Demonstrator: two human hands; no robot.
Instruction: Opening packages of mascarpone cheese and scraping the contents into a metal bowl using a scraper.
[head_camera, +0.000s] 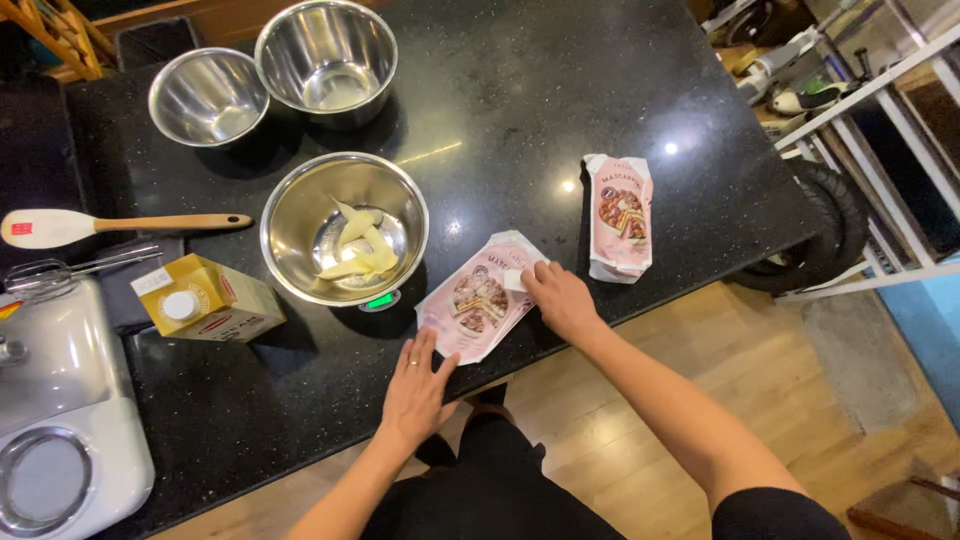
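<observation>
My left hand (416, 385) lies flat on the black counter (520, 90), fingers spread, its fingertips at the lower edge of a flattened pink pouch (470, 300). My right hand (560, 298) rests on the pouch's right end, fingers pinched on a white corner of it. A second, full pink pouch (620, 215) lies to the right. Just left of the flat pouch, a steel bowl (300, 200) holding pale yellow pieces (360, 248) sits on a scale (378, 300).
Two empty steel bowls (208, 97) (326, 58) stand at the back. A wooden-handled spatula (110, 225), a whisk (70, 270) and a yellow carton (205, 298) lie left. A white appliance (60, 420) fills the lower left corner. The counter edge runs past my hands.
</observation>
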